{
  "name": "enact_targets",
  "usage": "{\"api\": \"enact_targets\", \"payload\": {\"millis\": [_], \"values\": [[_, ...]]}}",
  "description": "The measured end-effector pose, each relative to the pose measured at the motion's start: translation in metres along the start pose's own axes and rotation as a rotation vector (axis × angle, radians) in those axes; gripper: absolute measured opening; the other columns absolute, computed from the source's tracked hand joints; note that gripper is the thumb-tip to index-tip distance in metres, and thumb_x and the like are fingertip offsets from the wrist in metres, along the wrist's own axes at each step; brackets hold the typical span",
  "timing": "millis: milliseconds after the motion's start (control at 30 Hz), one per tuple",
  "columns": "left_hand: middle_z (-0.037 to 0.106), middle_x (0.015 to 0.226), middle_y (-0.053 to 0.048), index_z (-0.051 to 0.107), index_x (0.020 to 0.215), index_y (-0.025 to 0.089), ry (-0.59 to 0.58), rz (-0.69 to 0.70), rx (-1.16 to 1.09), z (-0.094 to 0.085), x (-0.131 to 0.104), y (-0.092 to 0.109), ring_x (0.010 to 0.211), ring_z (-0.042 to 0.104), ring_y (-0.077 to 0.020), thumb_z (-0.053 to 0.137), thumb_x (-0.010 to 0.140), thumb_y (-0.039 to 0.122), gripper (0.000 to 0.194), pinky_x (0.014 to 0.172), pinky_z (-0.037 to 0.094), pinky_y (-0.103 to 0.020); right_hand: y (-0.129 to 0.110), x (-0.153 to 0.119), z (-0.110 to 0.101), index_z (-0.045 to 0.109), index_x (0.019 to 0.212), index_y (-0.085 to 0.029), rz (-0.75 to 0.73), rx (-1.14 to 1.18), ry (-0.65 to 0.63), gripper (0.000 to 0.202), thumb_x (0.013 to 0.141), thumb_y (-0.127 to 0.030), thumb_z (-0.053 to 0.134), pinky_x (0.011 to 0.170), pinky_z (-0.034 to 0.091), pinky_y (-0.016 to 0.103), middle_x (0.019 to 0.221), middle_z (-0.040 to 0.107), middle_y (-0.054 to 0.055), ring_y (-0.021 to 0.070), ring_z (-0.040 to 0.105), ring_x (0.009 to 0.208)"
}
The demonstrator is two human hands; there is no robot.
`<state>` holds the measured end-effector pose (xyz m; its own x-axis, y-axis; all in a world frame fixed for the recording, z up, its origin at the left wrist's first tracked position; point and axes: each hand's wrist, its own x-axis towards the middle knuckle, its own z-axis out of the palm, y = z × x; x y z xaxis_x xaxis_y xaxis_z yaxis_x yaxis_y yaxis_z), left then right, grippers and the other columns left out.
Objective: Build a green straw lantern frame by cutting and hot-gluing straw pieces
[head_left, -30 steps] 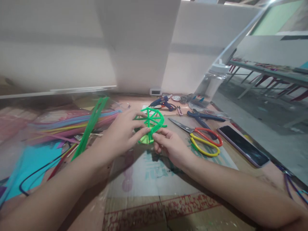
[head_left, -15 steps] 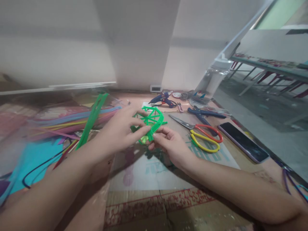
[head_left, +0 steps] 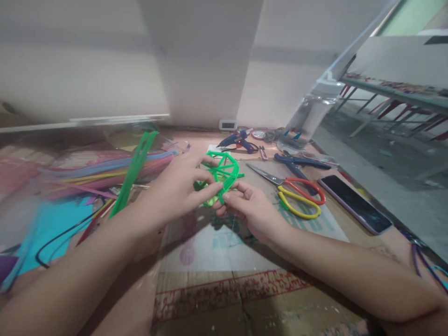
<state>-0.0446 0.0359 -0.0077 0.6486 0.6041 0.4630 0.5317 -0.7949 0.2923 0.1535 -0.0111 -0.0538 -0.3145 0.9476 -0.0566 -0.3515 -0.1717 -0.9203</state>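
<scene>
Left grip (head_left: 187, 181) and right grip (head_left: 255, 207) pinching green frame (head_left: 231, 178), scissors (head_left: 276, 180) nearby, phone (head_left: 355, 203) near table edge (head_left: 436, 252)

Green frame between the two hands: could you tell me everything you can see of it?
The green frame is bright and open, with thin bars like wheel spokes inside an angular rim. A broader band runs down its right side, and a short end juts out there. Its material is hard to tell. A paler, yellow-green part shows low down. It appears raised above the white sheet, with the left hand at its left side and the right hand pinching its near edge. Fingers hide part of it.
</scene>
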Motion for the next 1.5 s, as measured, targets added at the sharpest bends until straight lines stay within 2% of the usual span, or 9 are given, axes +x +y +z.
{"api": "enact_targets", "payload": {"millis": [200,333,467,567,700,933,1100,1300,1500], "values": [[0.071,0.117,-0.01,0.075,0.071,0.021,-0.006,-0.008,-0.007,0.0004,0.0008,0.0005,0.115,0.063,-0.0289,0.06,0.098,0.038,0.036,0.097,0.049,-0.047,0.0003,0.0014,0.0013,0.068,0.089,-0.019,0.014,-0.008,0.023,0.033,0.074,-0.04,0.089,0.067,0.057,0.028,0.074,0.078,0.001,0.0135,0.072,0.061],[0.072,0.118,-0.01,0.075,0.071,0.021,0.003,-0.024,-0.026,-0.0018,0.0005,0.0005,0.114,0.064,-0.0287,0.059,0.099,0.039,0.037,0.098,0.049,-0.047,0.0012,0.0004,0.001,0.068,0.089,-0.02,-0.006,0.024,-0.024,0.039,0.074,-0.049,0.088,0.07,0.059,0.031,0.076,0.079,0.002,0.0145,0.072,0.062],[0.072,0.121,-0.01,0.08,0.079,0.022,-0.025,-0.035,-0.059,-0.0049,-0.0002,-0.0002,0.116,0.064,-0.0301,0.056,0.1,0.039,0.036,0.098,0.049,-0.05,0.0026,-0.001,-0.0003,0.066,0.085,-0.02,-0.001,0.039,-0.026,0.041,0.078,-0.057,0.083,0.069,0.059,0.032,0.077,0.079,0.004,0.0157,0.072,0.061],[0.072,0.122,-0.01,0.08,0.08,0.022,-0.023,-0.041,-0.09,-0.0048,-0.0004,-0.0009,0.116,0.064,-0.0304,0.057,0.1,0.042,0.036,0.098,0.049,-0.05,0.0048,-0.0008,-0.0017,0.065,0.084,-0.019,0.006,0.037,-0.01,0.041,0.078,-0.055,0.083,0.069,0.059,0.032,0.077,0.079,0.005,0.0158,0.072,0.061],[0.072,0.119,-0.009,0.077,0.072,0.023,-0.015,-0.067,-0.098,-0.003,-0.0003,-0.0001,0.116,0.064,-0.0306,0.061,0.097,0.046,0.038,0.098,0.048,-0.049,0.0075,0.0001,-0.0029,0.065,0.085,-0.019,0.009,0.03,-0.015,0.041,0.079,-0.054,0.083,0.07,0.059,0.032,0.076,0.078,0.004,0.0154,0.072,0.061],[0.071,0.118,-0.009,0.075,0.068,0.022,-0.053,-0.11,-0.091,-0.0051,0.0016,0.0041,0.115,0.064,-0.0305,0.061,0.094,0.042,0.036,0.097,0.049,-0.049,0.0094,0.0019,-0.0008,0.067,0.084,-0.02,0.001,0.028,-0.017,0.041,0.076,-0.055,0.086,0.068,0.059,0.031,0.071,0.077,0.001,0.0143,0.071,0.059],[0.071,0.119,-0.01,0.074,0.067,0.022,-0.051,-0.115,-0.099,-0.0054,0.0013,0.0046,0.113,0.065,-0.0297,0.061,0.093,0.042,0.035,0.097,0.05,-0.048,0.0086,0.0007,-0.001,0.067,0.085,-0.02,-0.002,0.014,-0.029,0.041,0.078,-0.056,0.084,0.071,0.061,0.033,0.076,0.078,0.002,0.016,0.074,0.063],[0.071,0.118,-0.01,0.075,0.068,0.022,-0.043,-0.088,-0.089,-0.0031,0.0002,0.0021,0.116,0.064,-0.0301,0.06,0.096,0.042,0.037,0.097,0.049,-0.048,0.0052,-0.0028,-0.0001,0.067,0.092,-0.019,0.017,0.068,-0.067,0.038,0.076,-0.047,0.088,0.075,0.06,0.033,0.075,0.078,0.002,0.0157,0.074,0.064],[0.07,0.12,-0.01,0.075,0.07,0.023,-0.054,-0.091,-0.092,-0.0031,0.0011,0.0024,0.118,0.064,-0.0294,0.06,0.096,0.044,0.037,0.098,0.05,-0.047,0.0066,0.0,-0.0002,0.069,0.088,-0.019,0.003,0.037,-0.013,0.038,0.073,-0.046,0.09,0.072,0.06,0.032,0.07,0.076,0.001,0.0144,0.072,0.061]]}}
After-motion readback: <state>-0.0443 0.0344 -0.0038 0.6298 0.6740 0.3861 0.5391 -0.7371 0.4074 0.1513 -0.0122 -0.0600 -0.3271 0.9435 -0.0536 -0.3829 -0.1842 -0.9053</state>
